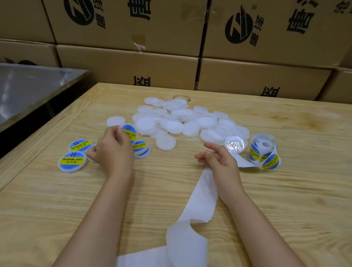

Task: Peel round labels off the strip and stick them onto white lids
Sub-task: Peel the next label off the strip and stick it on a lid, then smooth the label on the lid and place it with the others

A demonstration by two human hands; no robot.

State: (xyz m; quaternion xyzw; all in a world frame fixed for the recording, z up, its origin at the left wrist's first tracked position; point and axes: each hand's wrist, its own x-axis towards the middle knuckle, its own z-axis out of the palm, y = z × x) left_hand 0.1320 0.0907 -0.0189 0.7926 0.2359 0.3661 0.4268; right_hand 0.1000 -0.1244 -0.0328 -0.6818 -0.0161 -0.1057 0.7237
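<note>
Left hand (112,149) was curled round a labelled lid (129,131), blue and yellow face showing, close by the finished lids (72,161) at the left of the desk (291,205). Right hand (219,162) pinched the strip (199,198) between thumb and fingers. Spent white backing trailed from it back toward the person, and the loaded end ran right to the roll (264,153), just beside.

A round label (234,144) stood up off the strip just beyond the right fingertips, its glossy back catching light; could not tell whether it was fully free of the backing. The strip's long axis ran near-left to far-right through the right hand.

Plain white lids (184,121) lay heaped ahead, between both hands, the nearest ones closer to the left hand.

Judgement: the left hand would need to put down its lid and fetch a plain one before that label could go on
</note>
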